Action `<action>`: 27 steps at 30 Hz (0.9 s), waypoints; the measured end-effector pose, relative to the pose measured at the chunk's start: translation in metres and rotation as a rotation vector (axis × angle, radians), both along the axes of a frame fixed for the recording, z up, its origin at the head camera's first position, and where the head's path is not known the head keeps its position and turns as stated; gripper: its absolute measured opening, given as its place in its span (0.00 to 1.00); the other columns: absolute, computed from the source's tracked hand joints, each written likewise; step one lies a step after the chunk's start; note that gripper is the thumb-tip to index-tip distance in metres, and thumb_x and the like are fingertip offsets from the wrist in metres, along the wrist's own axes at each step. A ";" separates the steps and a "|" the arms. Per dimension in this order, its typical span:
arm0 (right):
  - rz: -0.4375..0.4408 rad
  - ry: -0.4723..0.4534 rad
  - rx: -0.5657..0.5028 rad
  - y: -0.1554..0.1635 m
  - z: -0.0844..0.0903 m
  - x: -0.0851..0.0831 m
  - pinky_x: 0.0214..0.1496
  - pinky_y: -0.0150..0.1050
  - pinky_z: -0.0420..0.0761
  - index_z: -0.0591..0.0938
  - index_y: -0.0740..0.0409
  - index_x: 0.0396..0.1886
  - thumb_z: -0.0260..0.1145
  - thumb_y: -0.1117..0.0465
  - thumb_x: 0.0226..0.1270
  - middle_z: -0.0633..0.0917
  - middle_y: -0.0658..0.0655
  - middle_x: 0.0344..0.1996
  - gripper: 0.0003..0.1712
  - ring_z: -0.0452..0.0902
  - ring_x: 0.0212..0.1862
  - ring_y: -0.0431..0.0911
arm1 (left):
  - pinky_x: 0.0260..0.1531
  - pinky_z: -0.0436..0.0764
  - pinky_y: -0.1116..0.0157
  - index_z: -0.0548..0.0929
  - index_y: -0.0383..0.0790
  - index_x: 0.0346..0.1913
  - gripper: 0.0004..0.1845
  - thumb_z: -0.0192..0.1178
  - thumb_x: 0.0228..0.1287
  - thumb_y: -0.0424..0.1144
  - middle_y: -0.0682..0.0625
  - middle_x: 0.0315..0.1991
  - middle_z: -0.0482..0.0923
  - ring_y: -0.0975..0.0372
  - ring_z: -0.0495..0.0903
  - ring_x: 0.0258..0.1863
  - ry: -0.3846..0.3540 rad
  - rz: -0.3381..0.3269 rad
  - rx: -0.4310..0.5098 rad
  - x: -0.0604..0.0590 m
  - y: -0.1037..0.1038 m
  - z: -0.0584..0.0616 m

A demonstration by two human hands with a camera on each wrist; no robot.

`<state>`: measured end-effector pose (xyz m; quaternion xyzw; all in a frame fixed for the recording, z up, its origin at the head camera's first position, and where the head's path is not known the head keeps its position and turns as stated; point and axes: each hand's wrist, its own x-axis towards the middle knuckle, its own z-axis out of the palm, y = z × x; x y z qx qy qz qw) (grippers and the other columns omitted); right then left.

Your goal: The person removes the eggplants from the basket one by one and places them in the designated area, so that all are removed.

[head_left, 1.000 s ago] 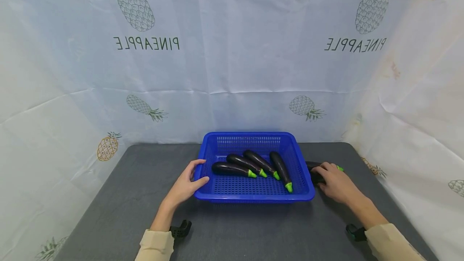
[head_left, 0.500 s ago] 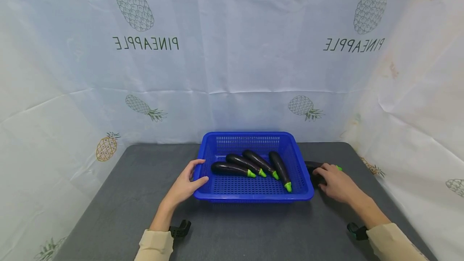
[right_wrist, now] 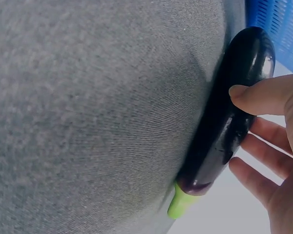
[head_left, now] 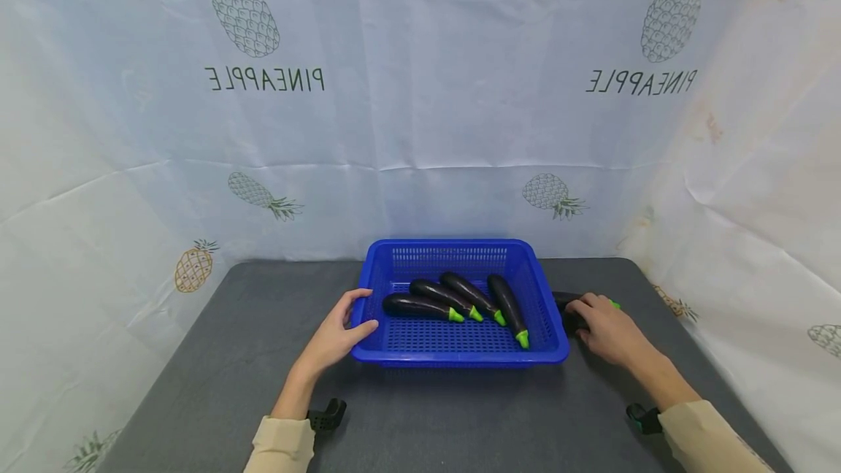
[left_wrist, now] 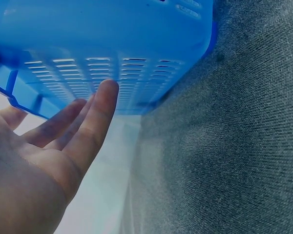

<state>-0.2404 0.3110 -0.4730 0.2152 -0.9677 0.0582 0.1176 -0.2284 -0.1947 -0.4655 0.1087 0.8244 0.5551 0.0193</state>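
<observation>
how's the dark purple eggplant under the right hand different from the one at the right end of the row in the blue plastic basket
The dark purple eggplant under the right hand lies on the grey tabletop outside the blue plastic basket; the rightmost eggplant in the basket lies on the basket's perforated floor. The right hand wraps the first and hides most of it in the head view; the second is untouched and fully visible. Both are glossy, dark and long, with bright green stem ends.

Five eggplants [head_left: 509, 303], one blue basket [head_left: 460, 247]
</observation>
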 end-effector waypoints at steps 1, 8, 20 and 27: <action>0.000 -0.001 0.001 0.000 0.000 0.000 0.45 0.58 0.80 0.84 0.60 0.48 0.77 0.70 0.54 0.81 0.61 0.43 0.21 0.78 0.48 0.61 | 0.62 0.71 0.39 0.66 0.46 0.72 0.32 0.66 0.70 0.41 0.35 0.76 0.59 0.38 0.64 0.72 0.000 -0.002 0.001 0.000 0.000 0.000; -0.007 -0.020 0.006 -0.002 0.009 0.002 0.46 0.59 0.79 0.84 0.61 0.48 0.77 0.69 0.54 0.81 0.61 0.43 0.21 0.78 0.48 0.61 | 0.61 0.74 0.40 0.65 0.46 0.73 0.31 0.64 0.71 0.39 0.35 0.76 0.58 0.38 0.65 0.71 -0.003 -0.017 0.009 -0.001 -0.001 -0.001; -0.027 -0.065 -0.015 -0.009 0.027 0.004 0.46 0.59 0.80 0.84 0.60 0.48 0.75 0.68 0.59 0.81 0.60 0.44 0.17 0.78 0.50 0.62 | 0.61 0.73 0.40 0.65 0.46 0.73 0.32 0.64 0.71 0.39 0.35 0.76 0.58 0.38 0.64 0.71 -0.012 -0.018 0.016 -0.001 -0.002 0.000; -0.029 -0.064 -0.058 -0.015 0.045 0.006 0.46 0.58 0.81 0.85 0.62 0.48 0.72 0.68 0.63 0.82 0.60 0.44 0.13 0.79 0.49 0.60 | 0.60 0.74 0.40 0.65 0.46 0.73 0.31 0.64 0.71 0.38 0.35 0.76 0.57 0.38 0.64 0.72 -0.019 -0.019 0.025 0.000 -0.001 0.000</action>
